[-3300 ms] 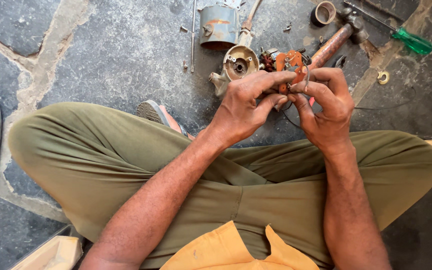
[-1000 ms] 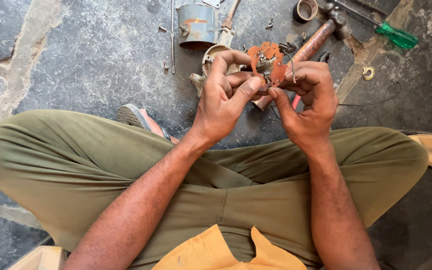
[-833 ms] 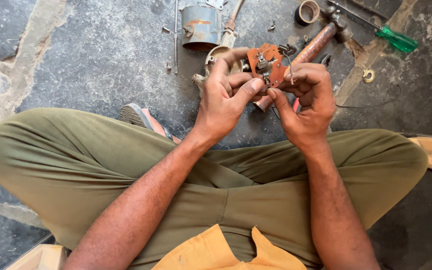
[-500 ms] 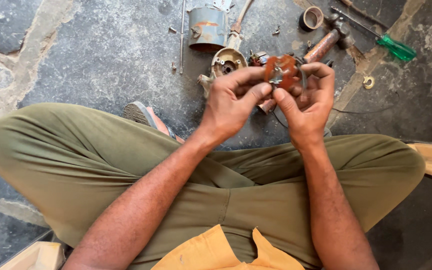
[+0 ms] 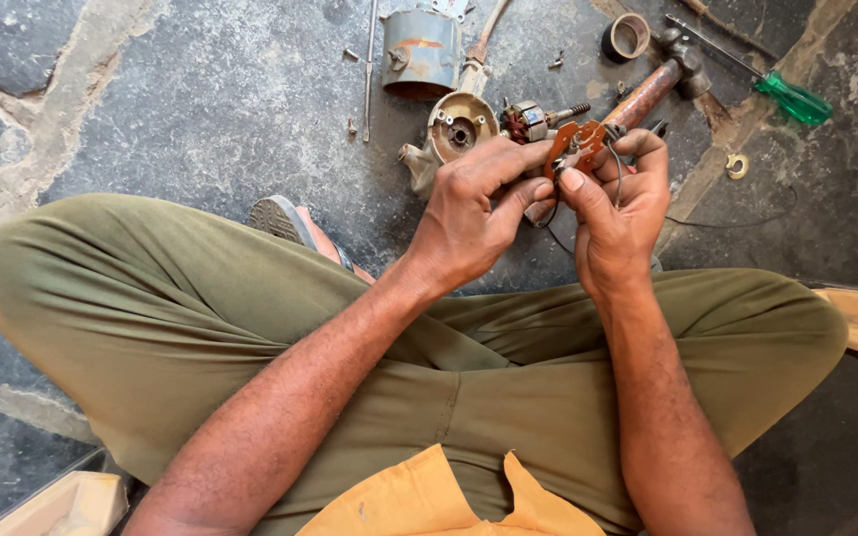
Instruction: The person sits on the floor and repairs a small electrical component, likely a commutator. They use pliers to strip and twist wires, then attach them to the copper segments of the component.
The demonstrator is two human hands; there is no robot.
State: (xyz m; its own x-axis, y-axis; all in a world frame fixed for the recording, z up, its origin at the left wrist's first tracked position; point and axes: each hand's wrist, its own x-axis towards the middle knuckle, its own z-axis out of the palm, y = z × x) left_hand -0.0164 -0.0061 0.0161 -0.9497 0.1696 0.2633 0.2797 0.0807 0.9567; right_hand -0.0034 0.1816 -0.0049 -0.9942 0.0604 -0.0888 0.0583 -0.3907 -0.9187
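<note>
Both hands hold a small orange-brown plate with metal fittings and thin dark wires (image 5: 575,142) above the stone floor, just beyond my crossed legs. My left hand (image 5: 474,213) pinches its left edge between thumb and fingers. My right hand (image 5: 620,203) grips its right side, thumb pressed on the face. A thin black wire hangs from the plate between the hands. Directly behind the plate lies a small motor armature (image 5: 531,120) and a round cream end cap (image 5: 461,124).
On the floor beyond: a grey metal motor housing (image 5: 421,52), a hammer with a rusty handle (image 5: 653,81), a green-handled screwdriver (image 5: 785,93), a small ring-shaped part (image 5: 631,36), a washer (image 5: 737,166), a long thin rod (image 5: 370,55). A sandal (image 5: 290,221) shows by my left knee.
The view shifted slightly. The orange-brown plate was turned in my fingers and now sits a little lower and further right; both hands kept their hold on it.
</note>
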